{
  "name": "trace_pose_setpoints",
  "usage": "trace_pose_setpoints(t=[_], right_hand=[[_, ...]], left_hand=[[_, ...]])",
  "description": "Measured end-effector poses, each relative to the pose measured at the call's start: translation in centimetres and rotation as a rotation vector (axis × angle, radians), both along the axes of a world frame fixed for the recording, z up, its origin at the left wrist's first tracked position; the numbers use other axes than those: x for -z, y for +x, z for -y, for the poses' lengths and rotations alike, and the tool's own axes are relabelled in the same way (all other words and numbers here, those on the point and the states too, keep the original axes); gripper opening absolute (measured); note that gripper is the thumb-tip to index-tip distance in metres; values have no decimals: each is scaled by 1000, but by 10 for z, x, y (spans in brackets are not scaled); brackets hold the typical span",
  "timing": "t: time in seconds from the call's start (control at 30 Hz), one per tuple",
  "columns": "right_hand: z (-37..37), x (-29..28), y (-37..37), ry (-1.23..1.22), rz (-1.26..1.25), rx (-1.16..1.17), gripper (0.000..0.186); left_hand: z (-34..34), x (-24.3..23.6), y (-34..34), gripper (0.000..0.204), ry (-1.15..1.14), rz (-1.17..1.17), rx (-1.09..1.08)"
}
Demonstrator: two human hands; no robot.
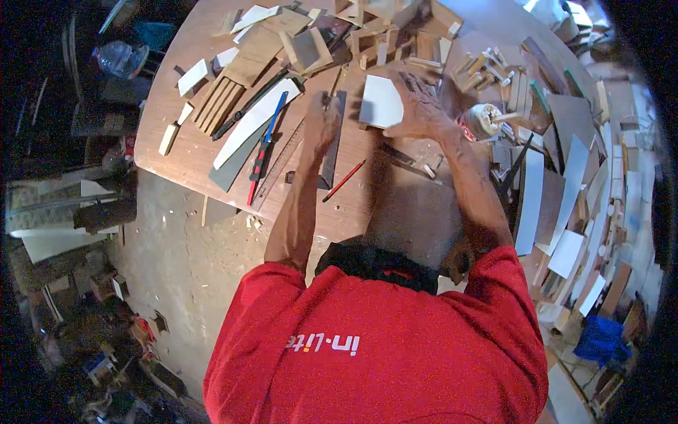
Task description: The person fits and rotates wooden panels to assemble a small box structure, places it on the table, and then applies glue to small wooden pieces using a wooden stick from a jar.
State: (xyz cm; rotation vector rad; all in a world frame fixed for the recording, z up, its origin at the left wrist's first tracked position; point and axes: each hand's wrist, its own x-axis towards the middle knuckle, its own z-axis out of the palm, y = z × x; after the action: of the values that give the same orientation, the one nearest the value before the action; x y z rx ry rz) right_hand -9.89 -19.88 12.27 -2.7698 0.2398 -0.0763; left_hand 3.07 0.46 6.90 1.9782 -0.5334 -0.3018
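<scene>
My right hand [418,109] grips the right side of a small board with a white face [378,102], thumb at its near edge and fingers over the far side. To the left, my left hand [324,116] is closed just above the tabletop. A thin stick [340,79] shows at its far side, but what the fingers hold is hidden. A dark straight bar [334,145] lies beside that hand. Nearer me are a red pencil [344,181], a metal ruler [281,161] and a blue-and-red cutter-like tool [268,141].
Wood offcuts and small wooden boxes [374,42] crowd the far side of the table [166,134]. A white tub [482,121] with a stick stands right of my right hand. Long white and dark strips [531,201] lie further right. A blue bag [602,339] sits at the lower right.
</scene>
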Motion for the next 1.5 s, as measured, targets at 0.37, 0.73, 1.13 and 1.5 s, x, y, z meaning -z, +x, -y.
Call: trace_pose_setpoints(t=[0.37, 0.73, 1.13, 1.5], right_hand=[[-16, -35, -21, 180, 53, -39, 116], [-18, -56, -80, 342, 241, 11, 112], [-52, -100, -85, 80, 78, 59, 123], [-78, -134, -90, -49, -150, 62, 123]], left_hand=[[-15, -21, -43, 26, -194, -119, -1], [-20, -110, -71, 53, -239, 240, 332], [-14, -131, -91, 112, 365, 569, 651], [-6, -138, -94, 124, 213, 257, 813]])
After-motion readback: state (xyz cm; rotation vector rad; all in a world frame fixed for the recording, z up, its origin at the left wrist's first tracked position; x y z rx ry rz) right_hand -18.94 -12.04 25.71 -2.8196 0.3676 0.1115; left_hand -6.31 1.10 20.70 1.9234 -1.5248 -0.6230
